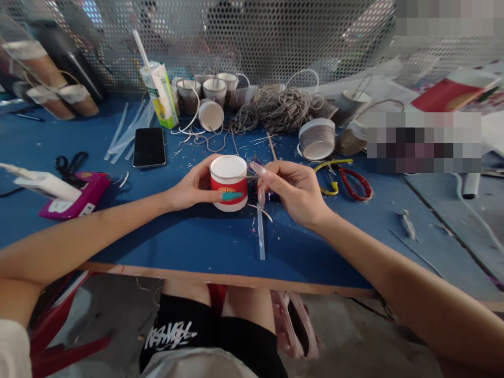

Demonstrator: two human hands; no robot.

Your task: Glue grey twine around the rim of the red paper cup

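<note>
- Red-and-white cup (230,182): it sits upright, or nearly so, in front of the person at the middle of the blue table (189,236). Whether its base touches the surface I cannot tell.
- Left hand (200,184): closed around the cup from its left side, thumb across the red front, the other fingers mostly hidden behind.
- Right hand (301,191): just beside the cup's right side, thumb and fingertips pinched together on a thin grey cord (252,177) that reaches the cup just below its white rim.
- Handling: the cup is probably light and thin-walled — likely to dent if squeezed hard, and perhaps a little slippery on the smooth red part.
- Hold: low on the body looks best, thumb in front and fingers behind, leaving the rim free. The cord should be limp and easy to bend — best pinched close to the cup, where slack is least.
- Nearby: a clear stick (261,236) lies below the right fingertips; whether they touch it is unclear. Beyond the hands are a grey cord tangle (289,113) and a cord-wrapped cup (317,139). Red-handled pliers (356,184) lie right of the right hand.
</note>
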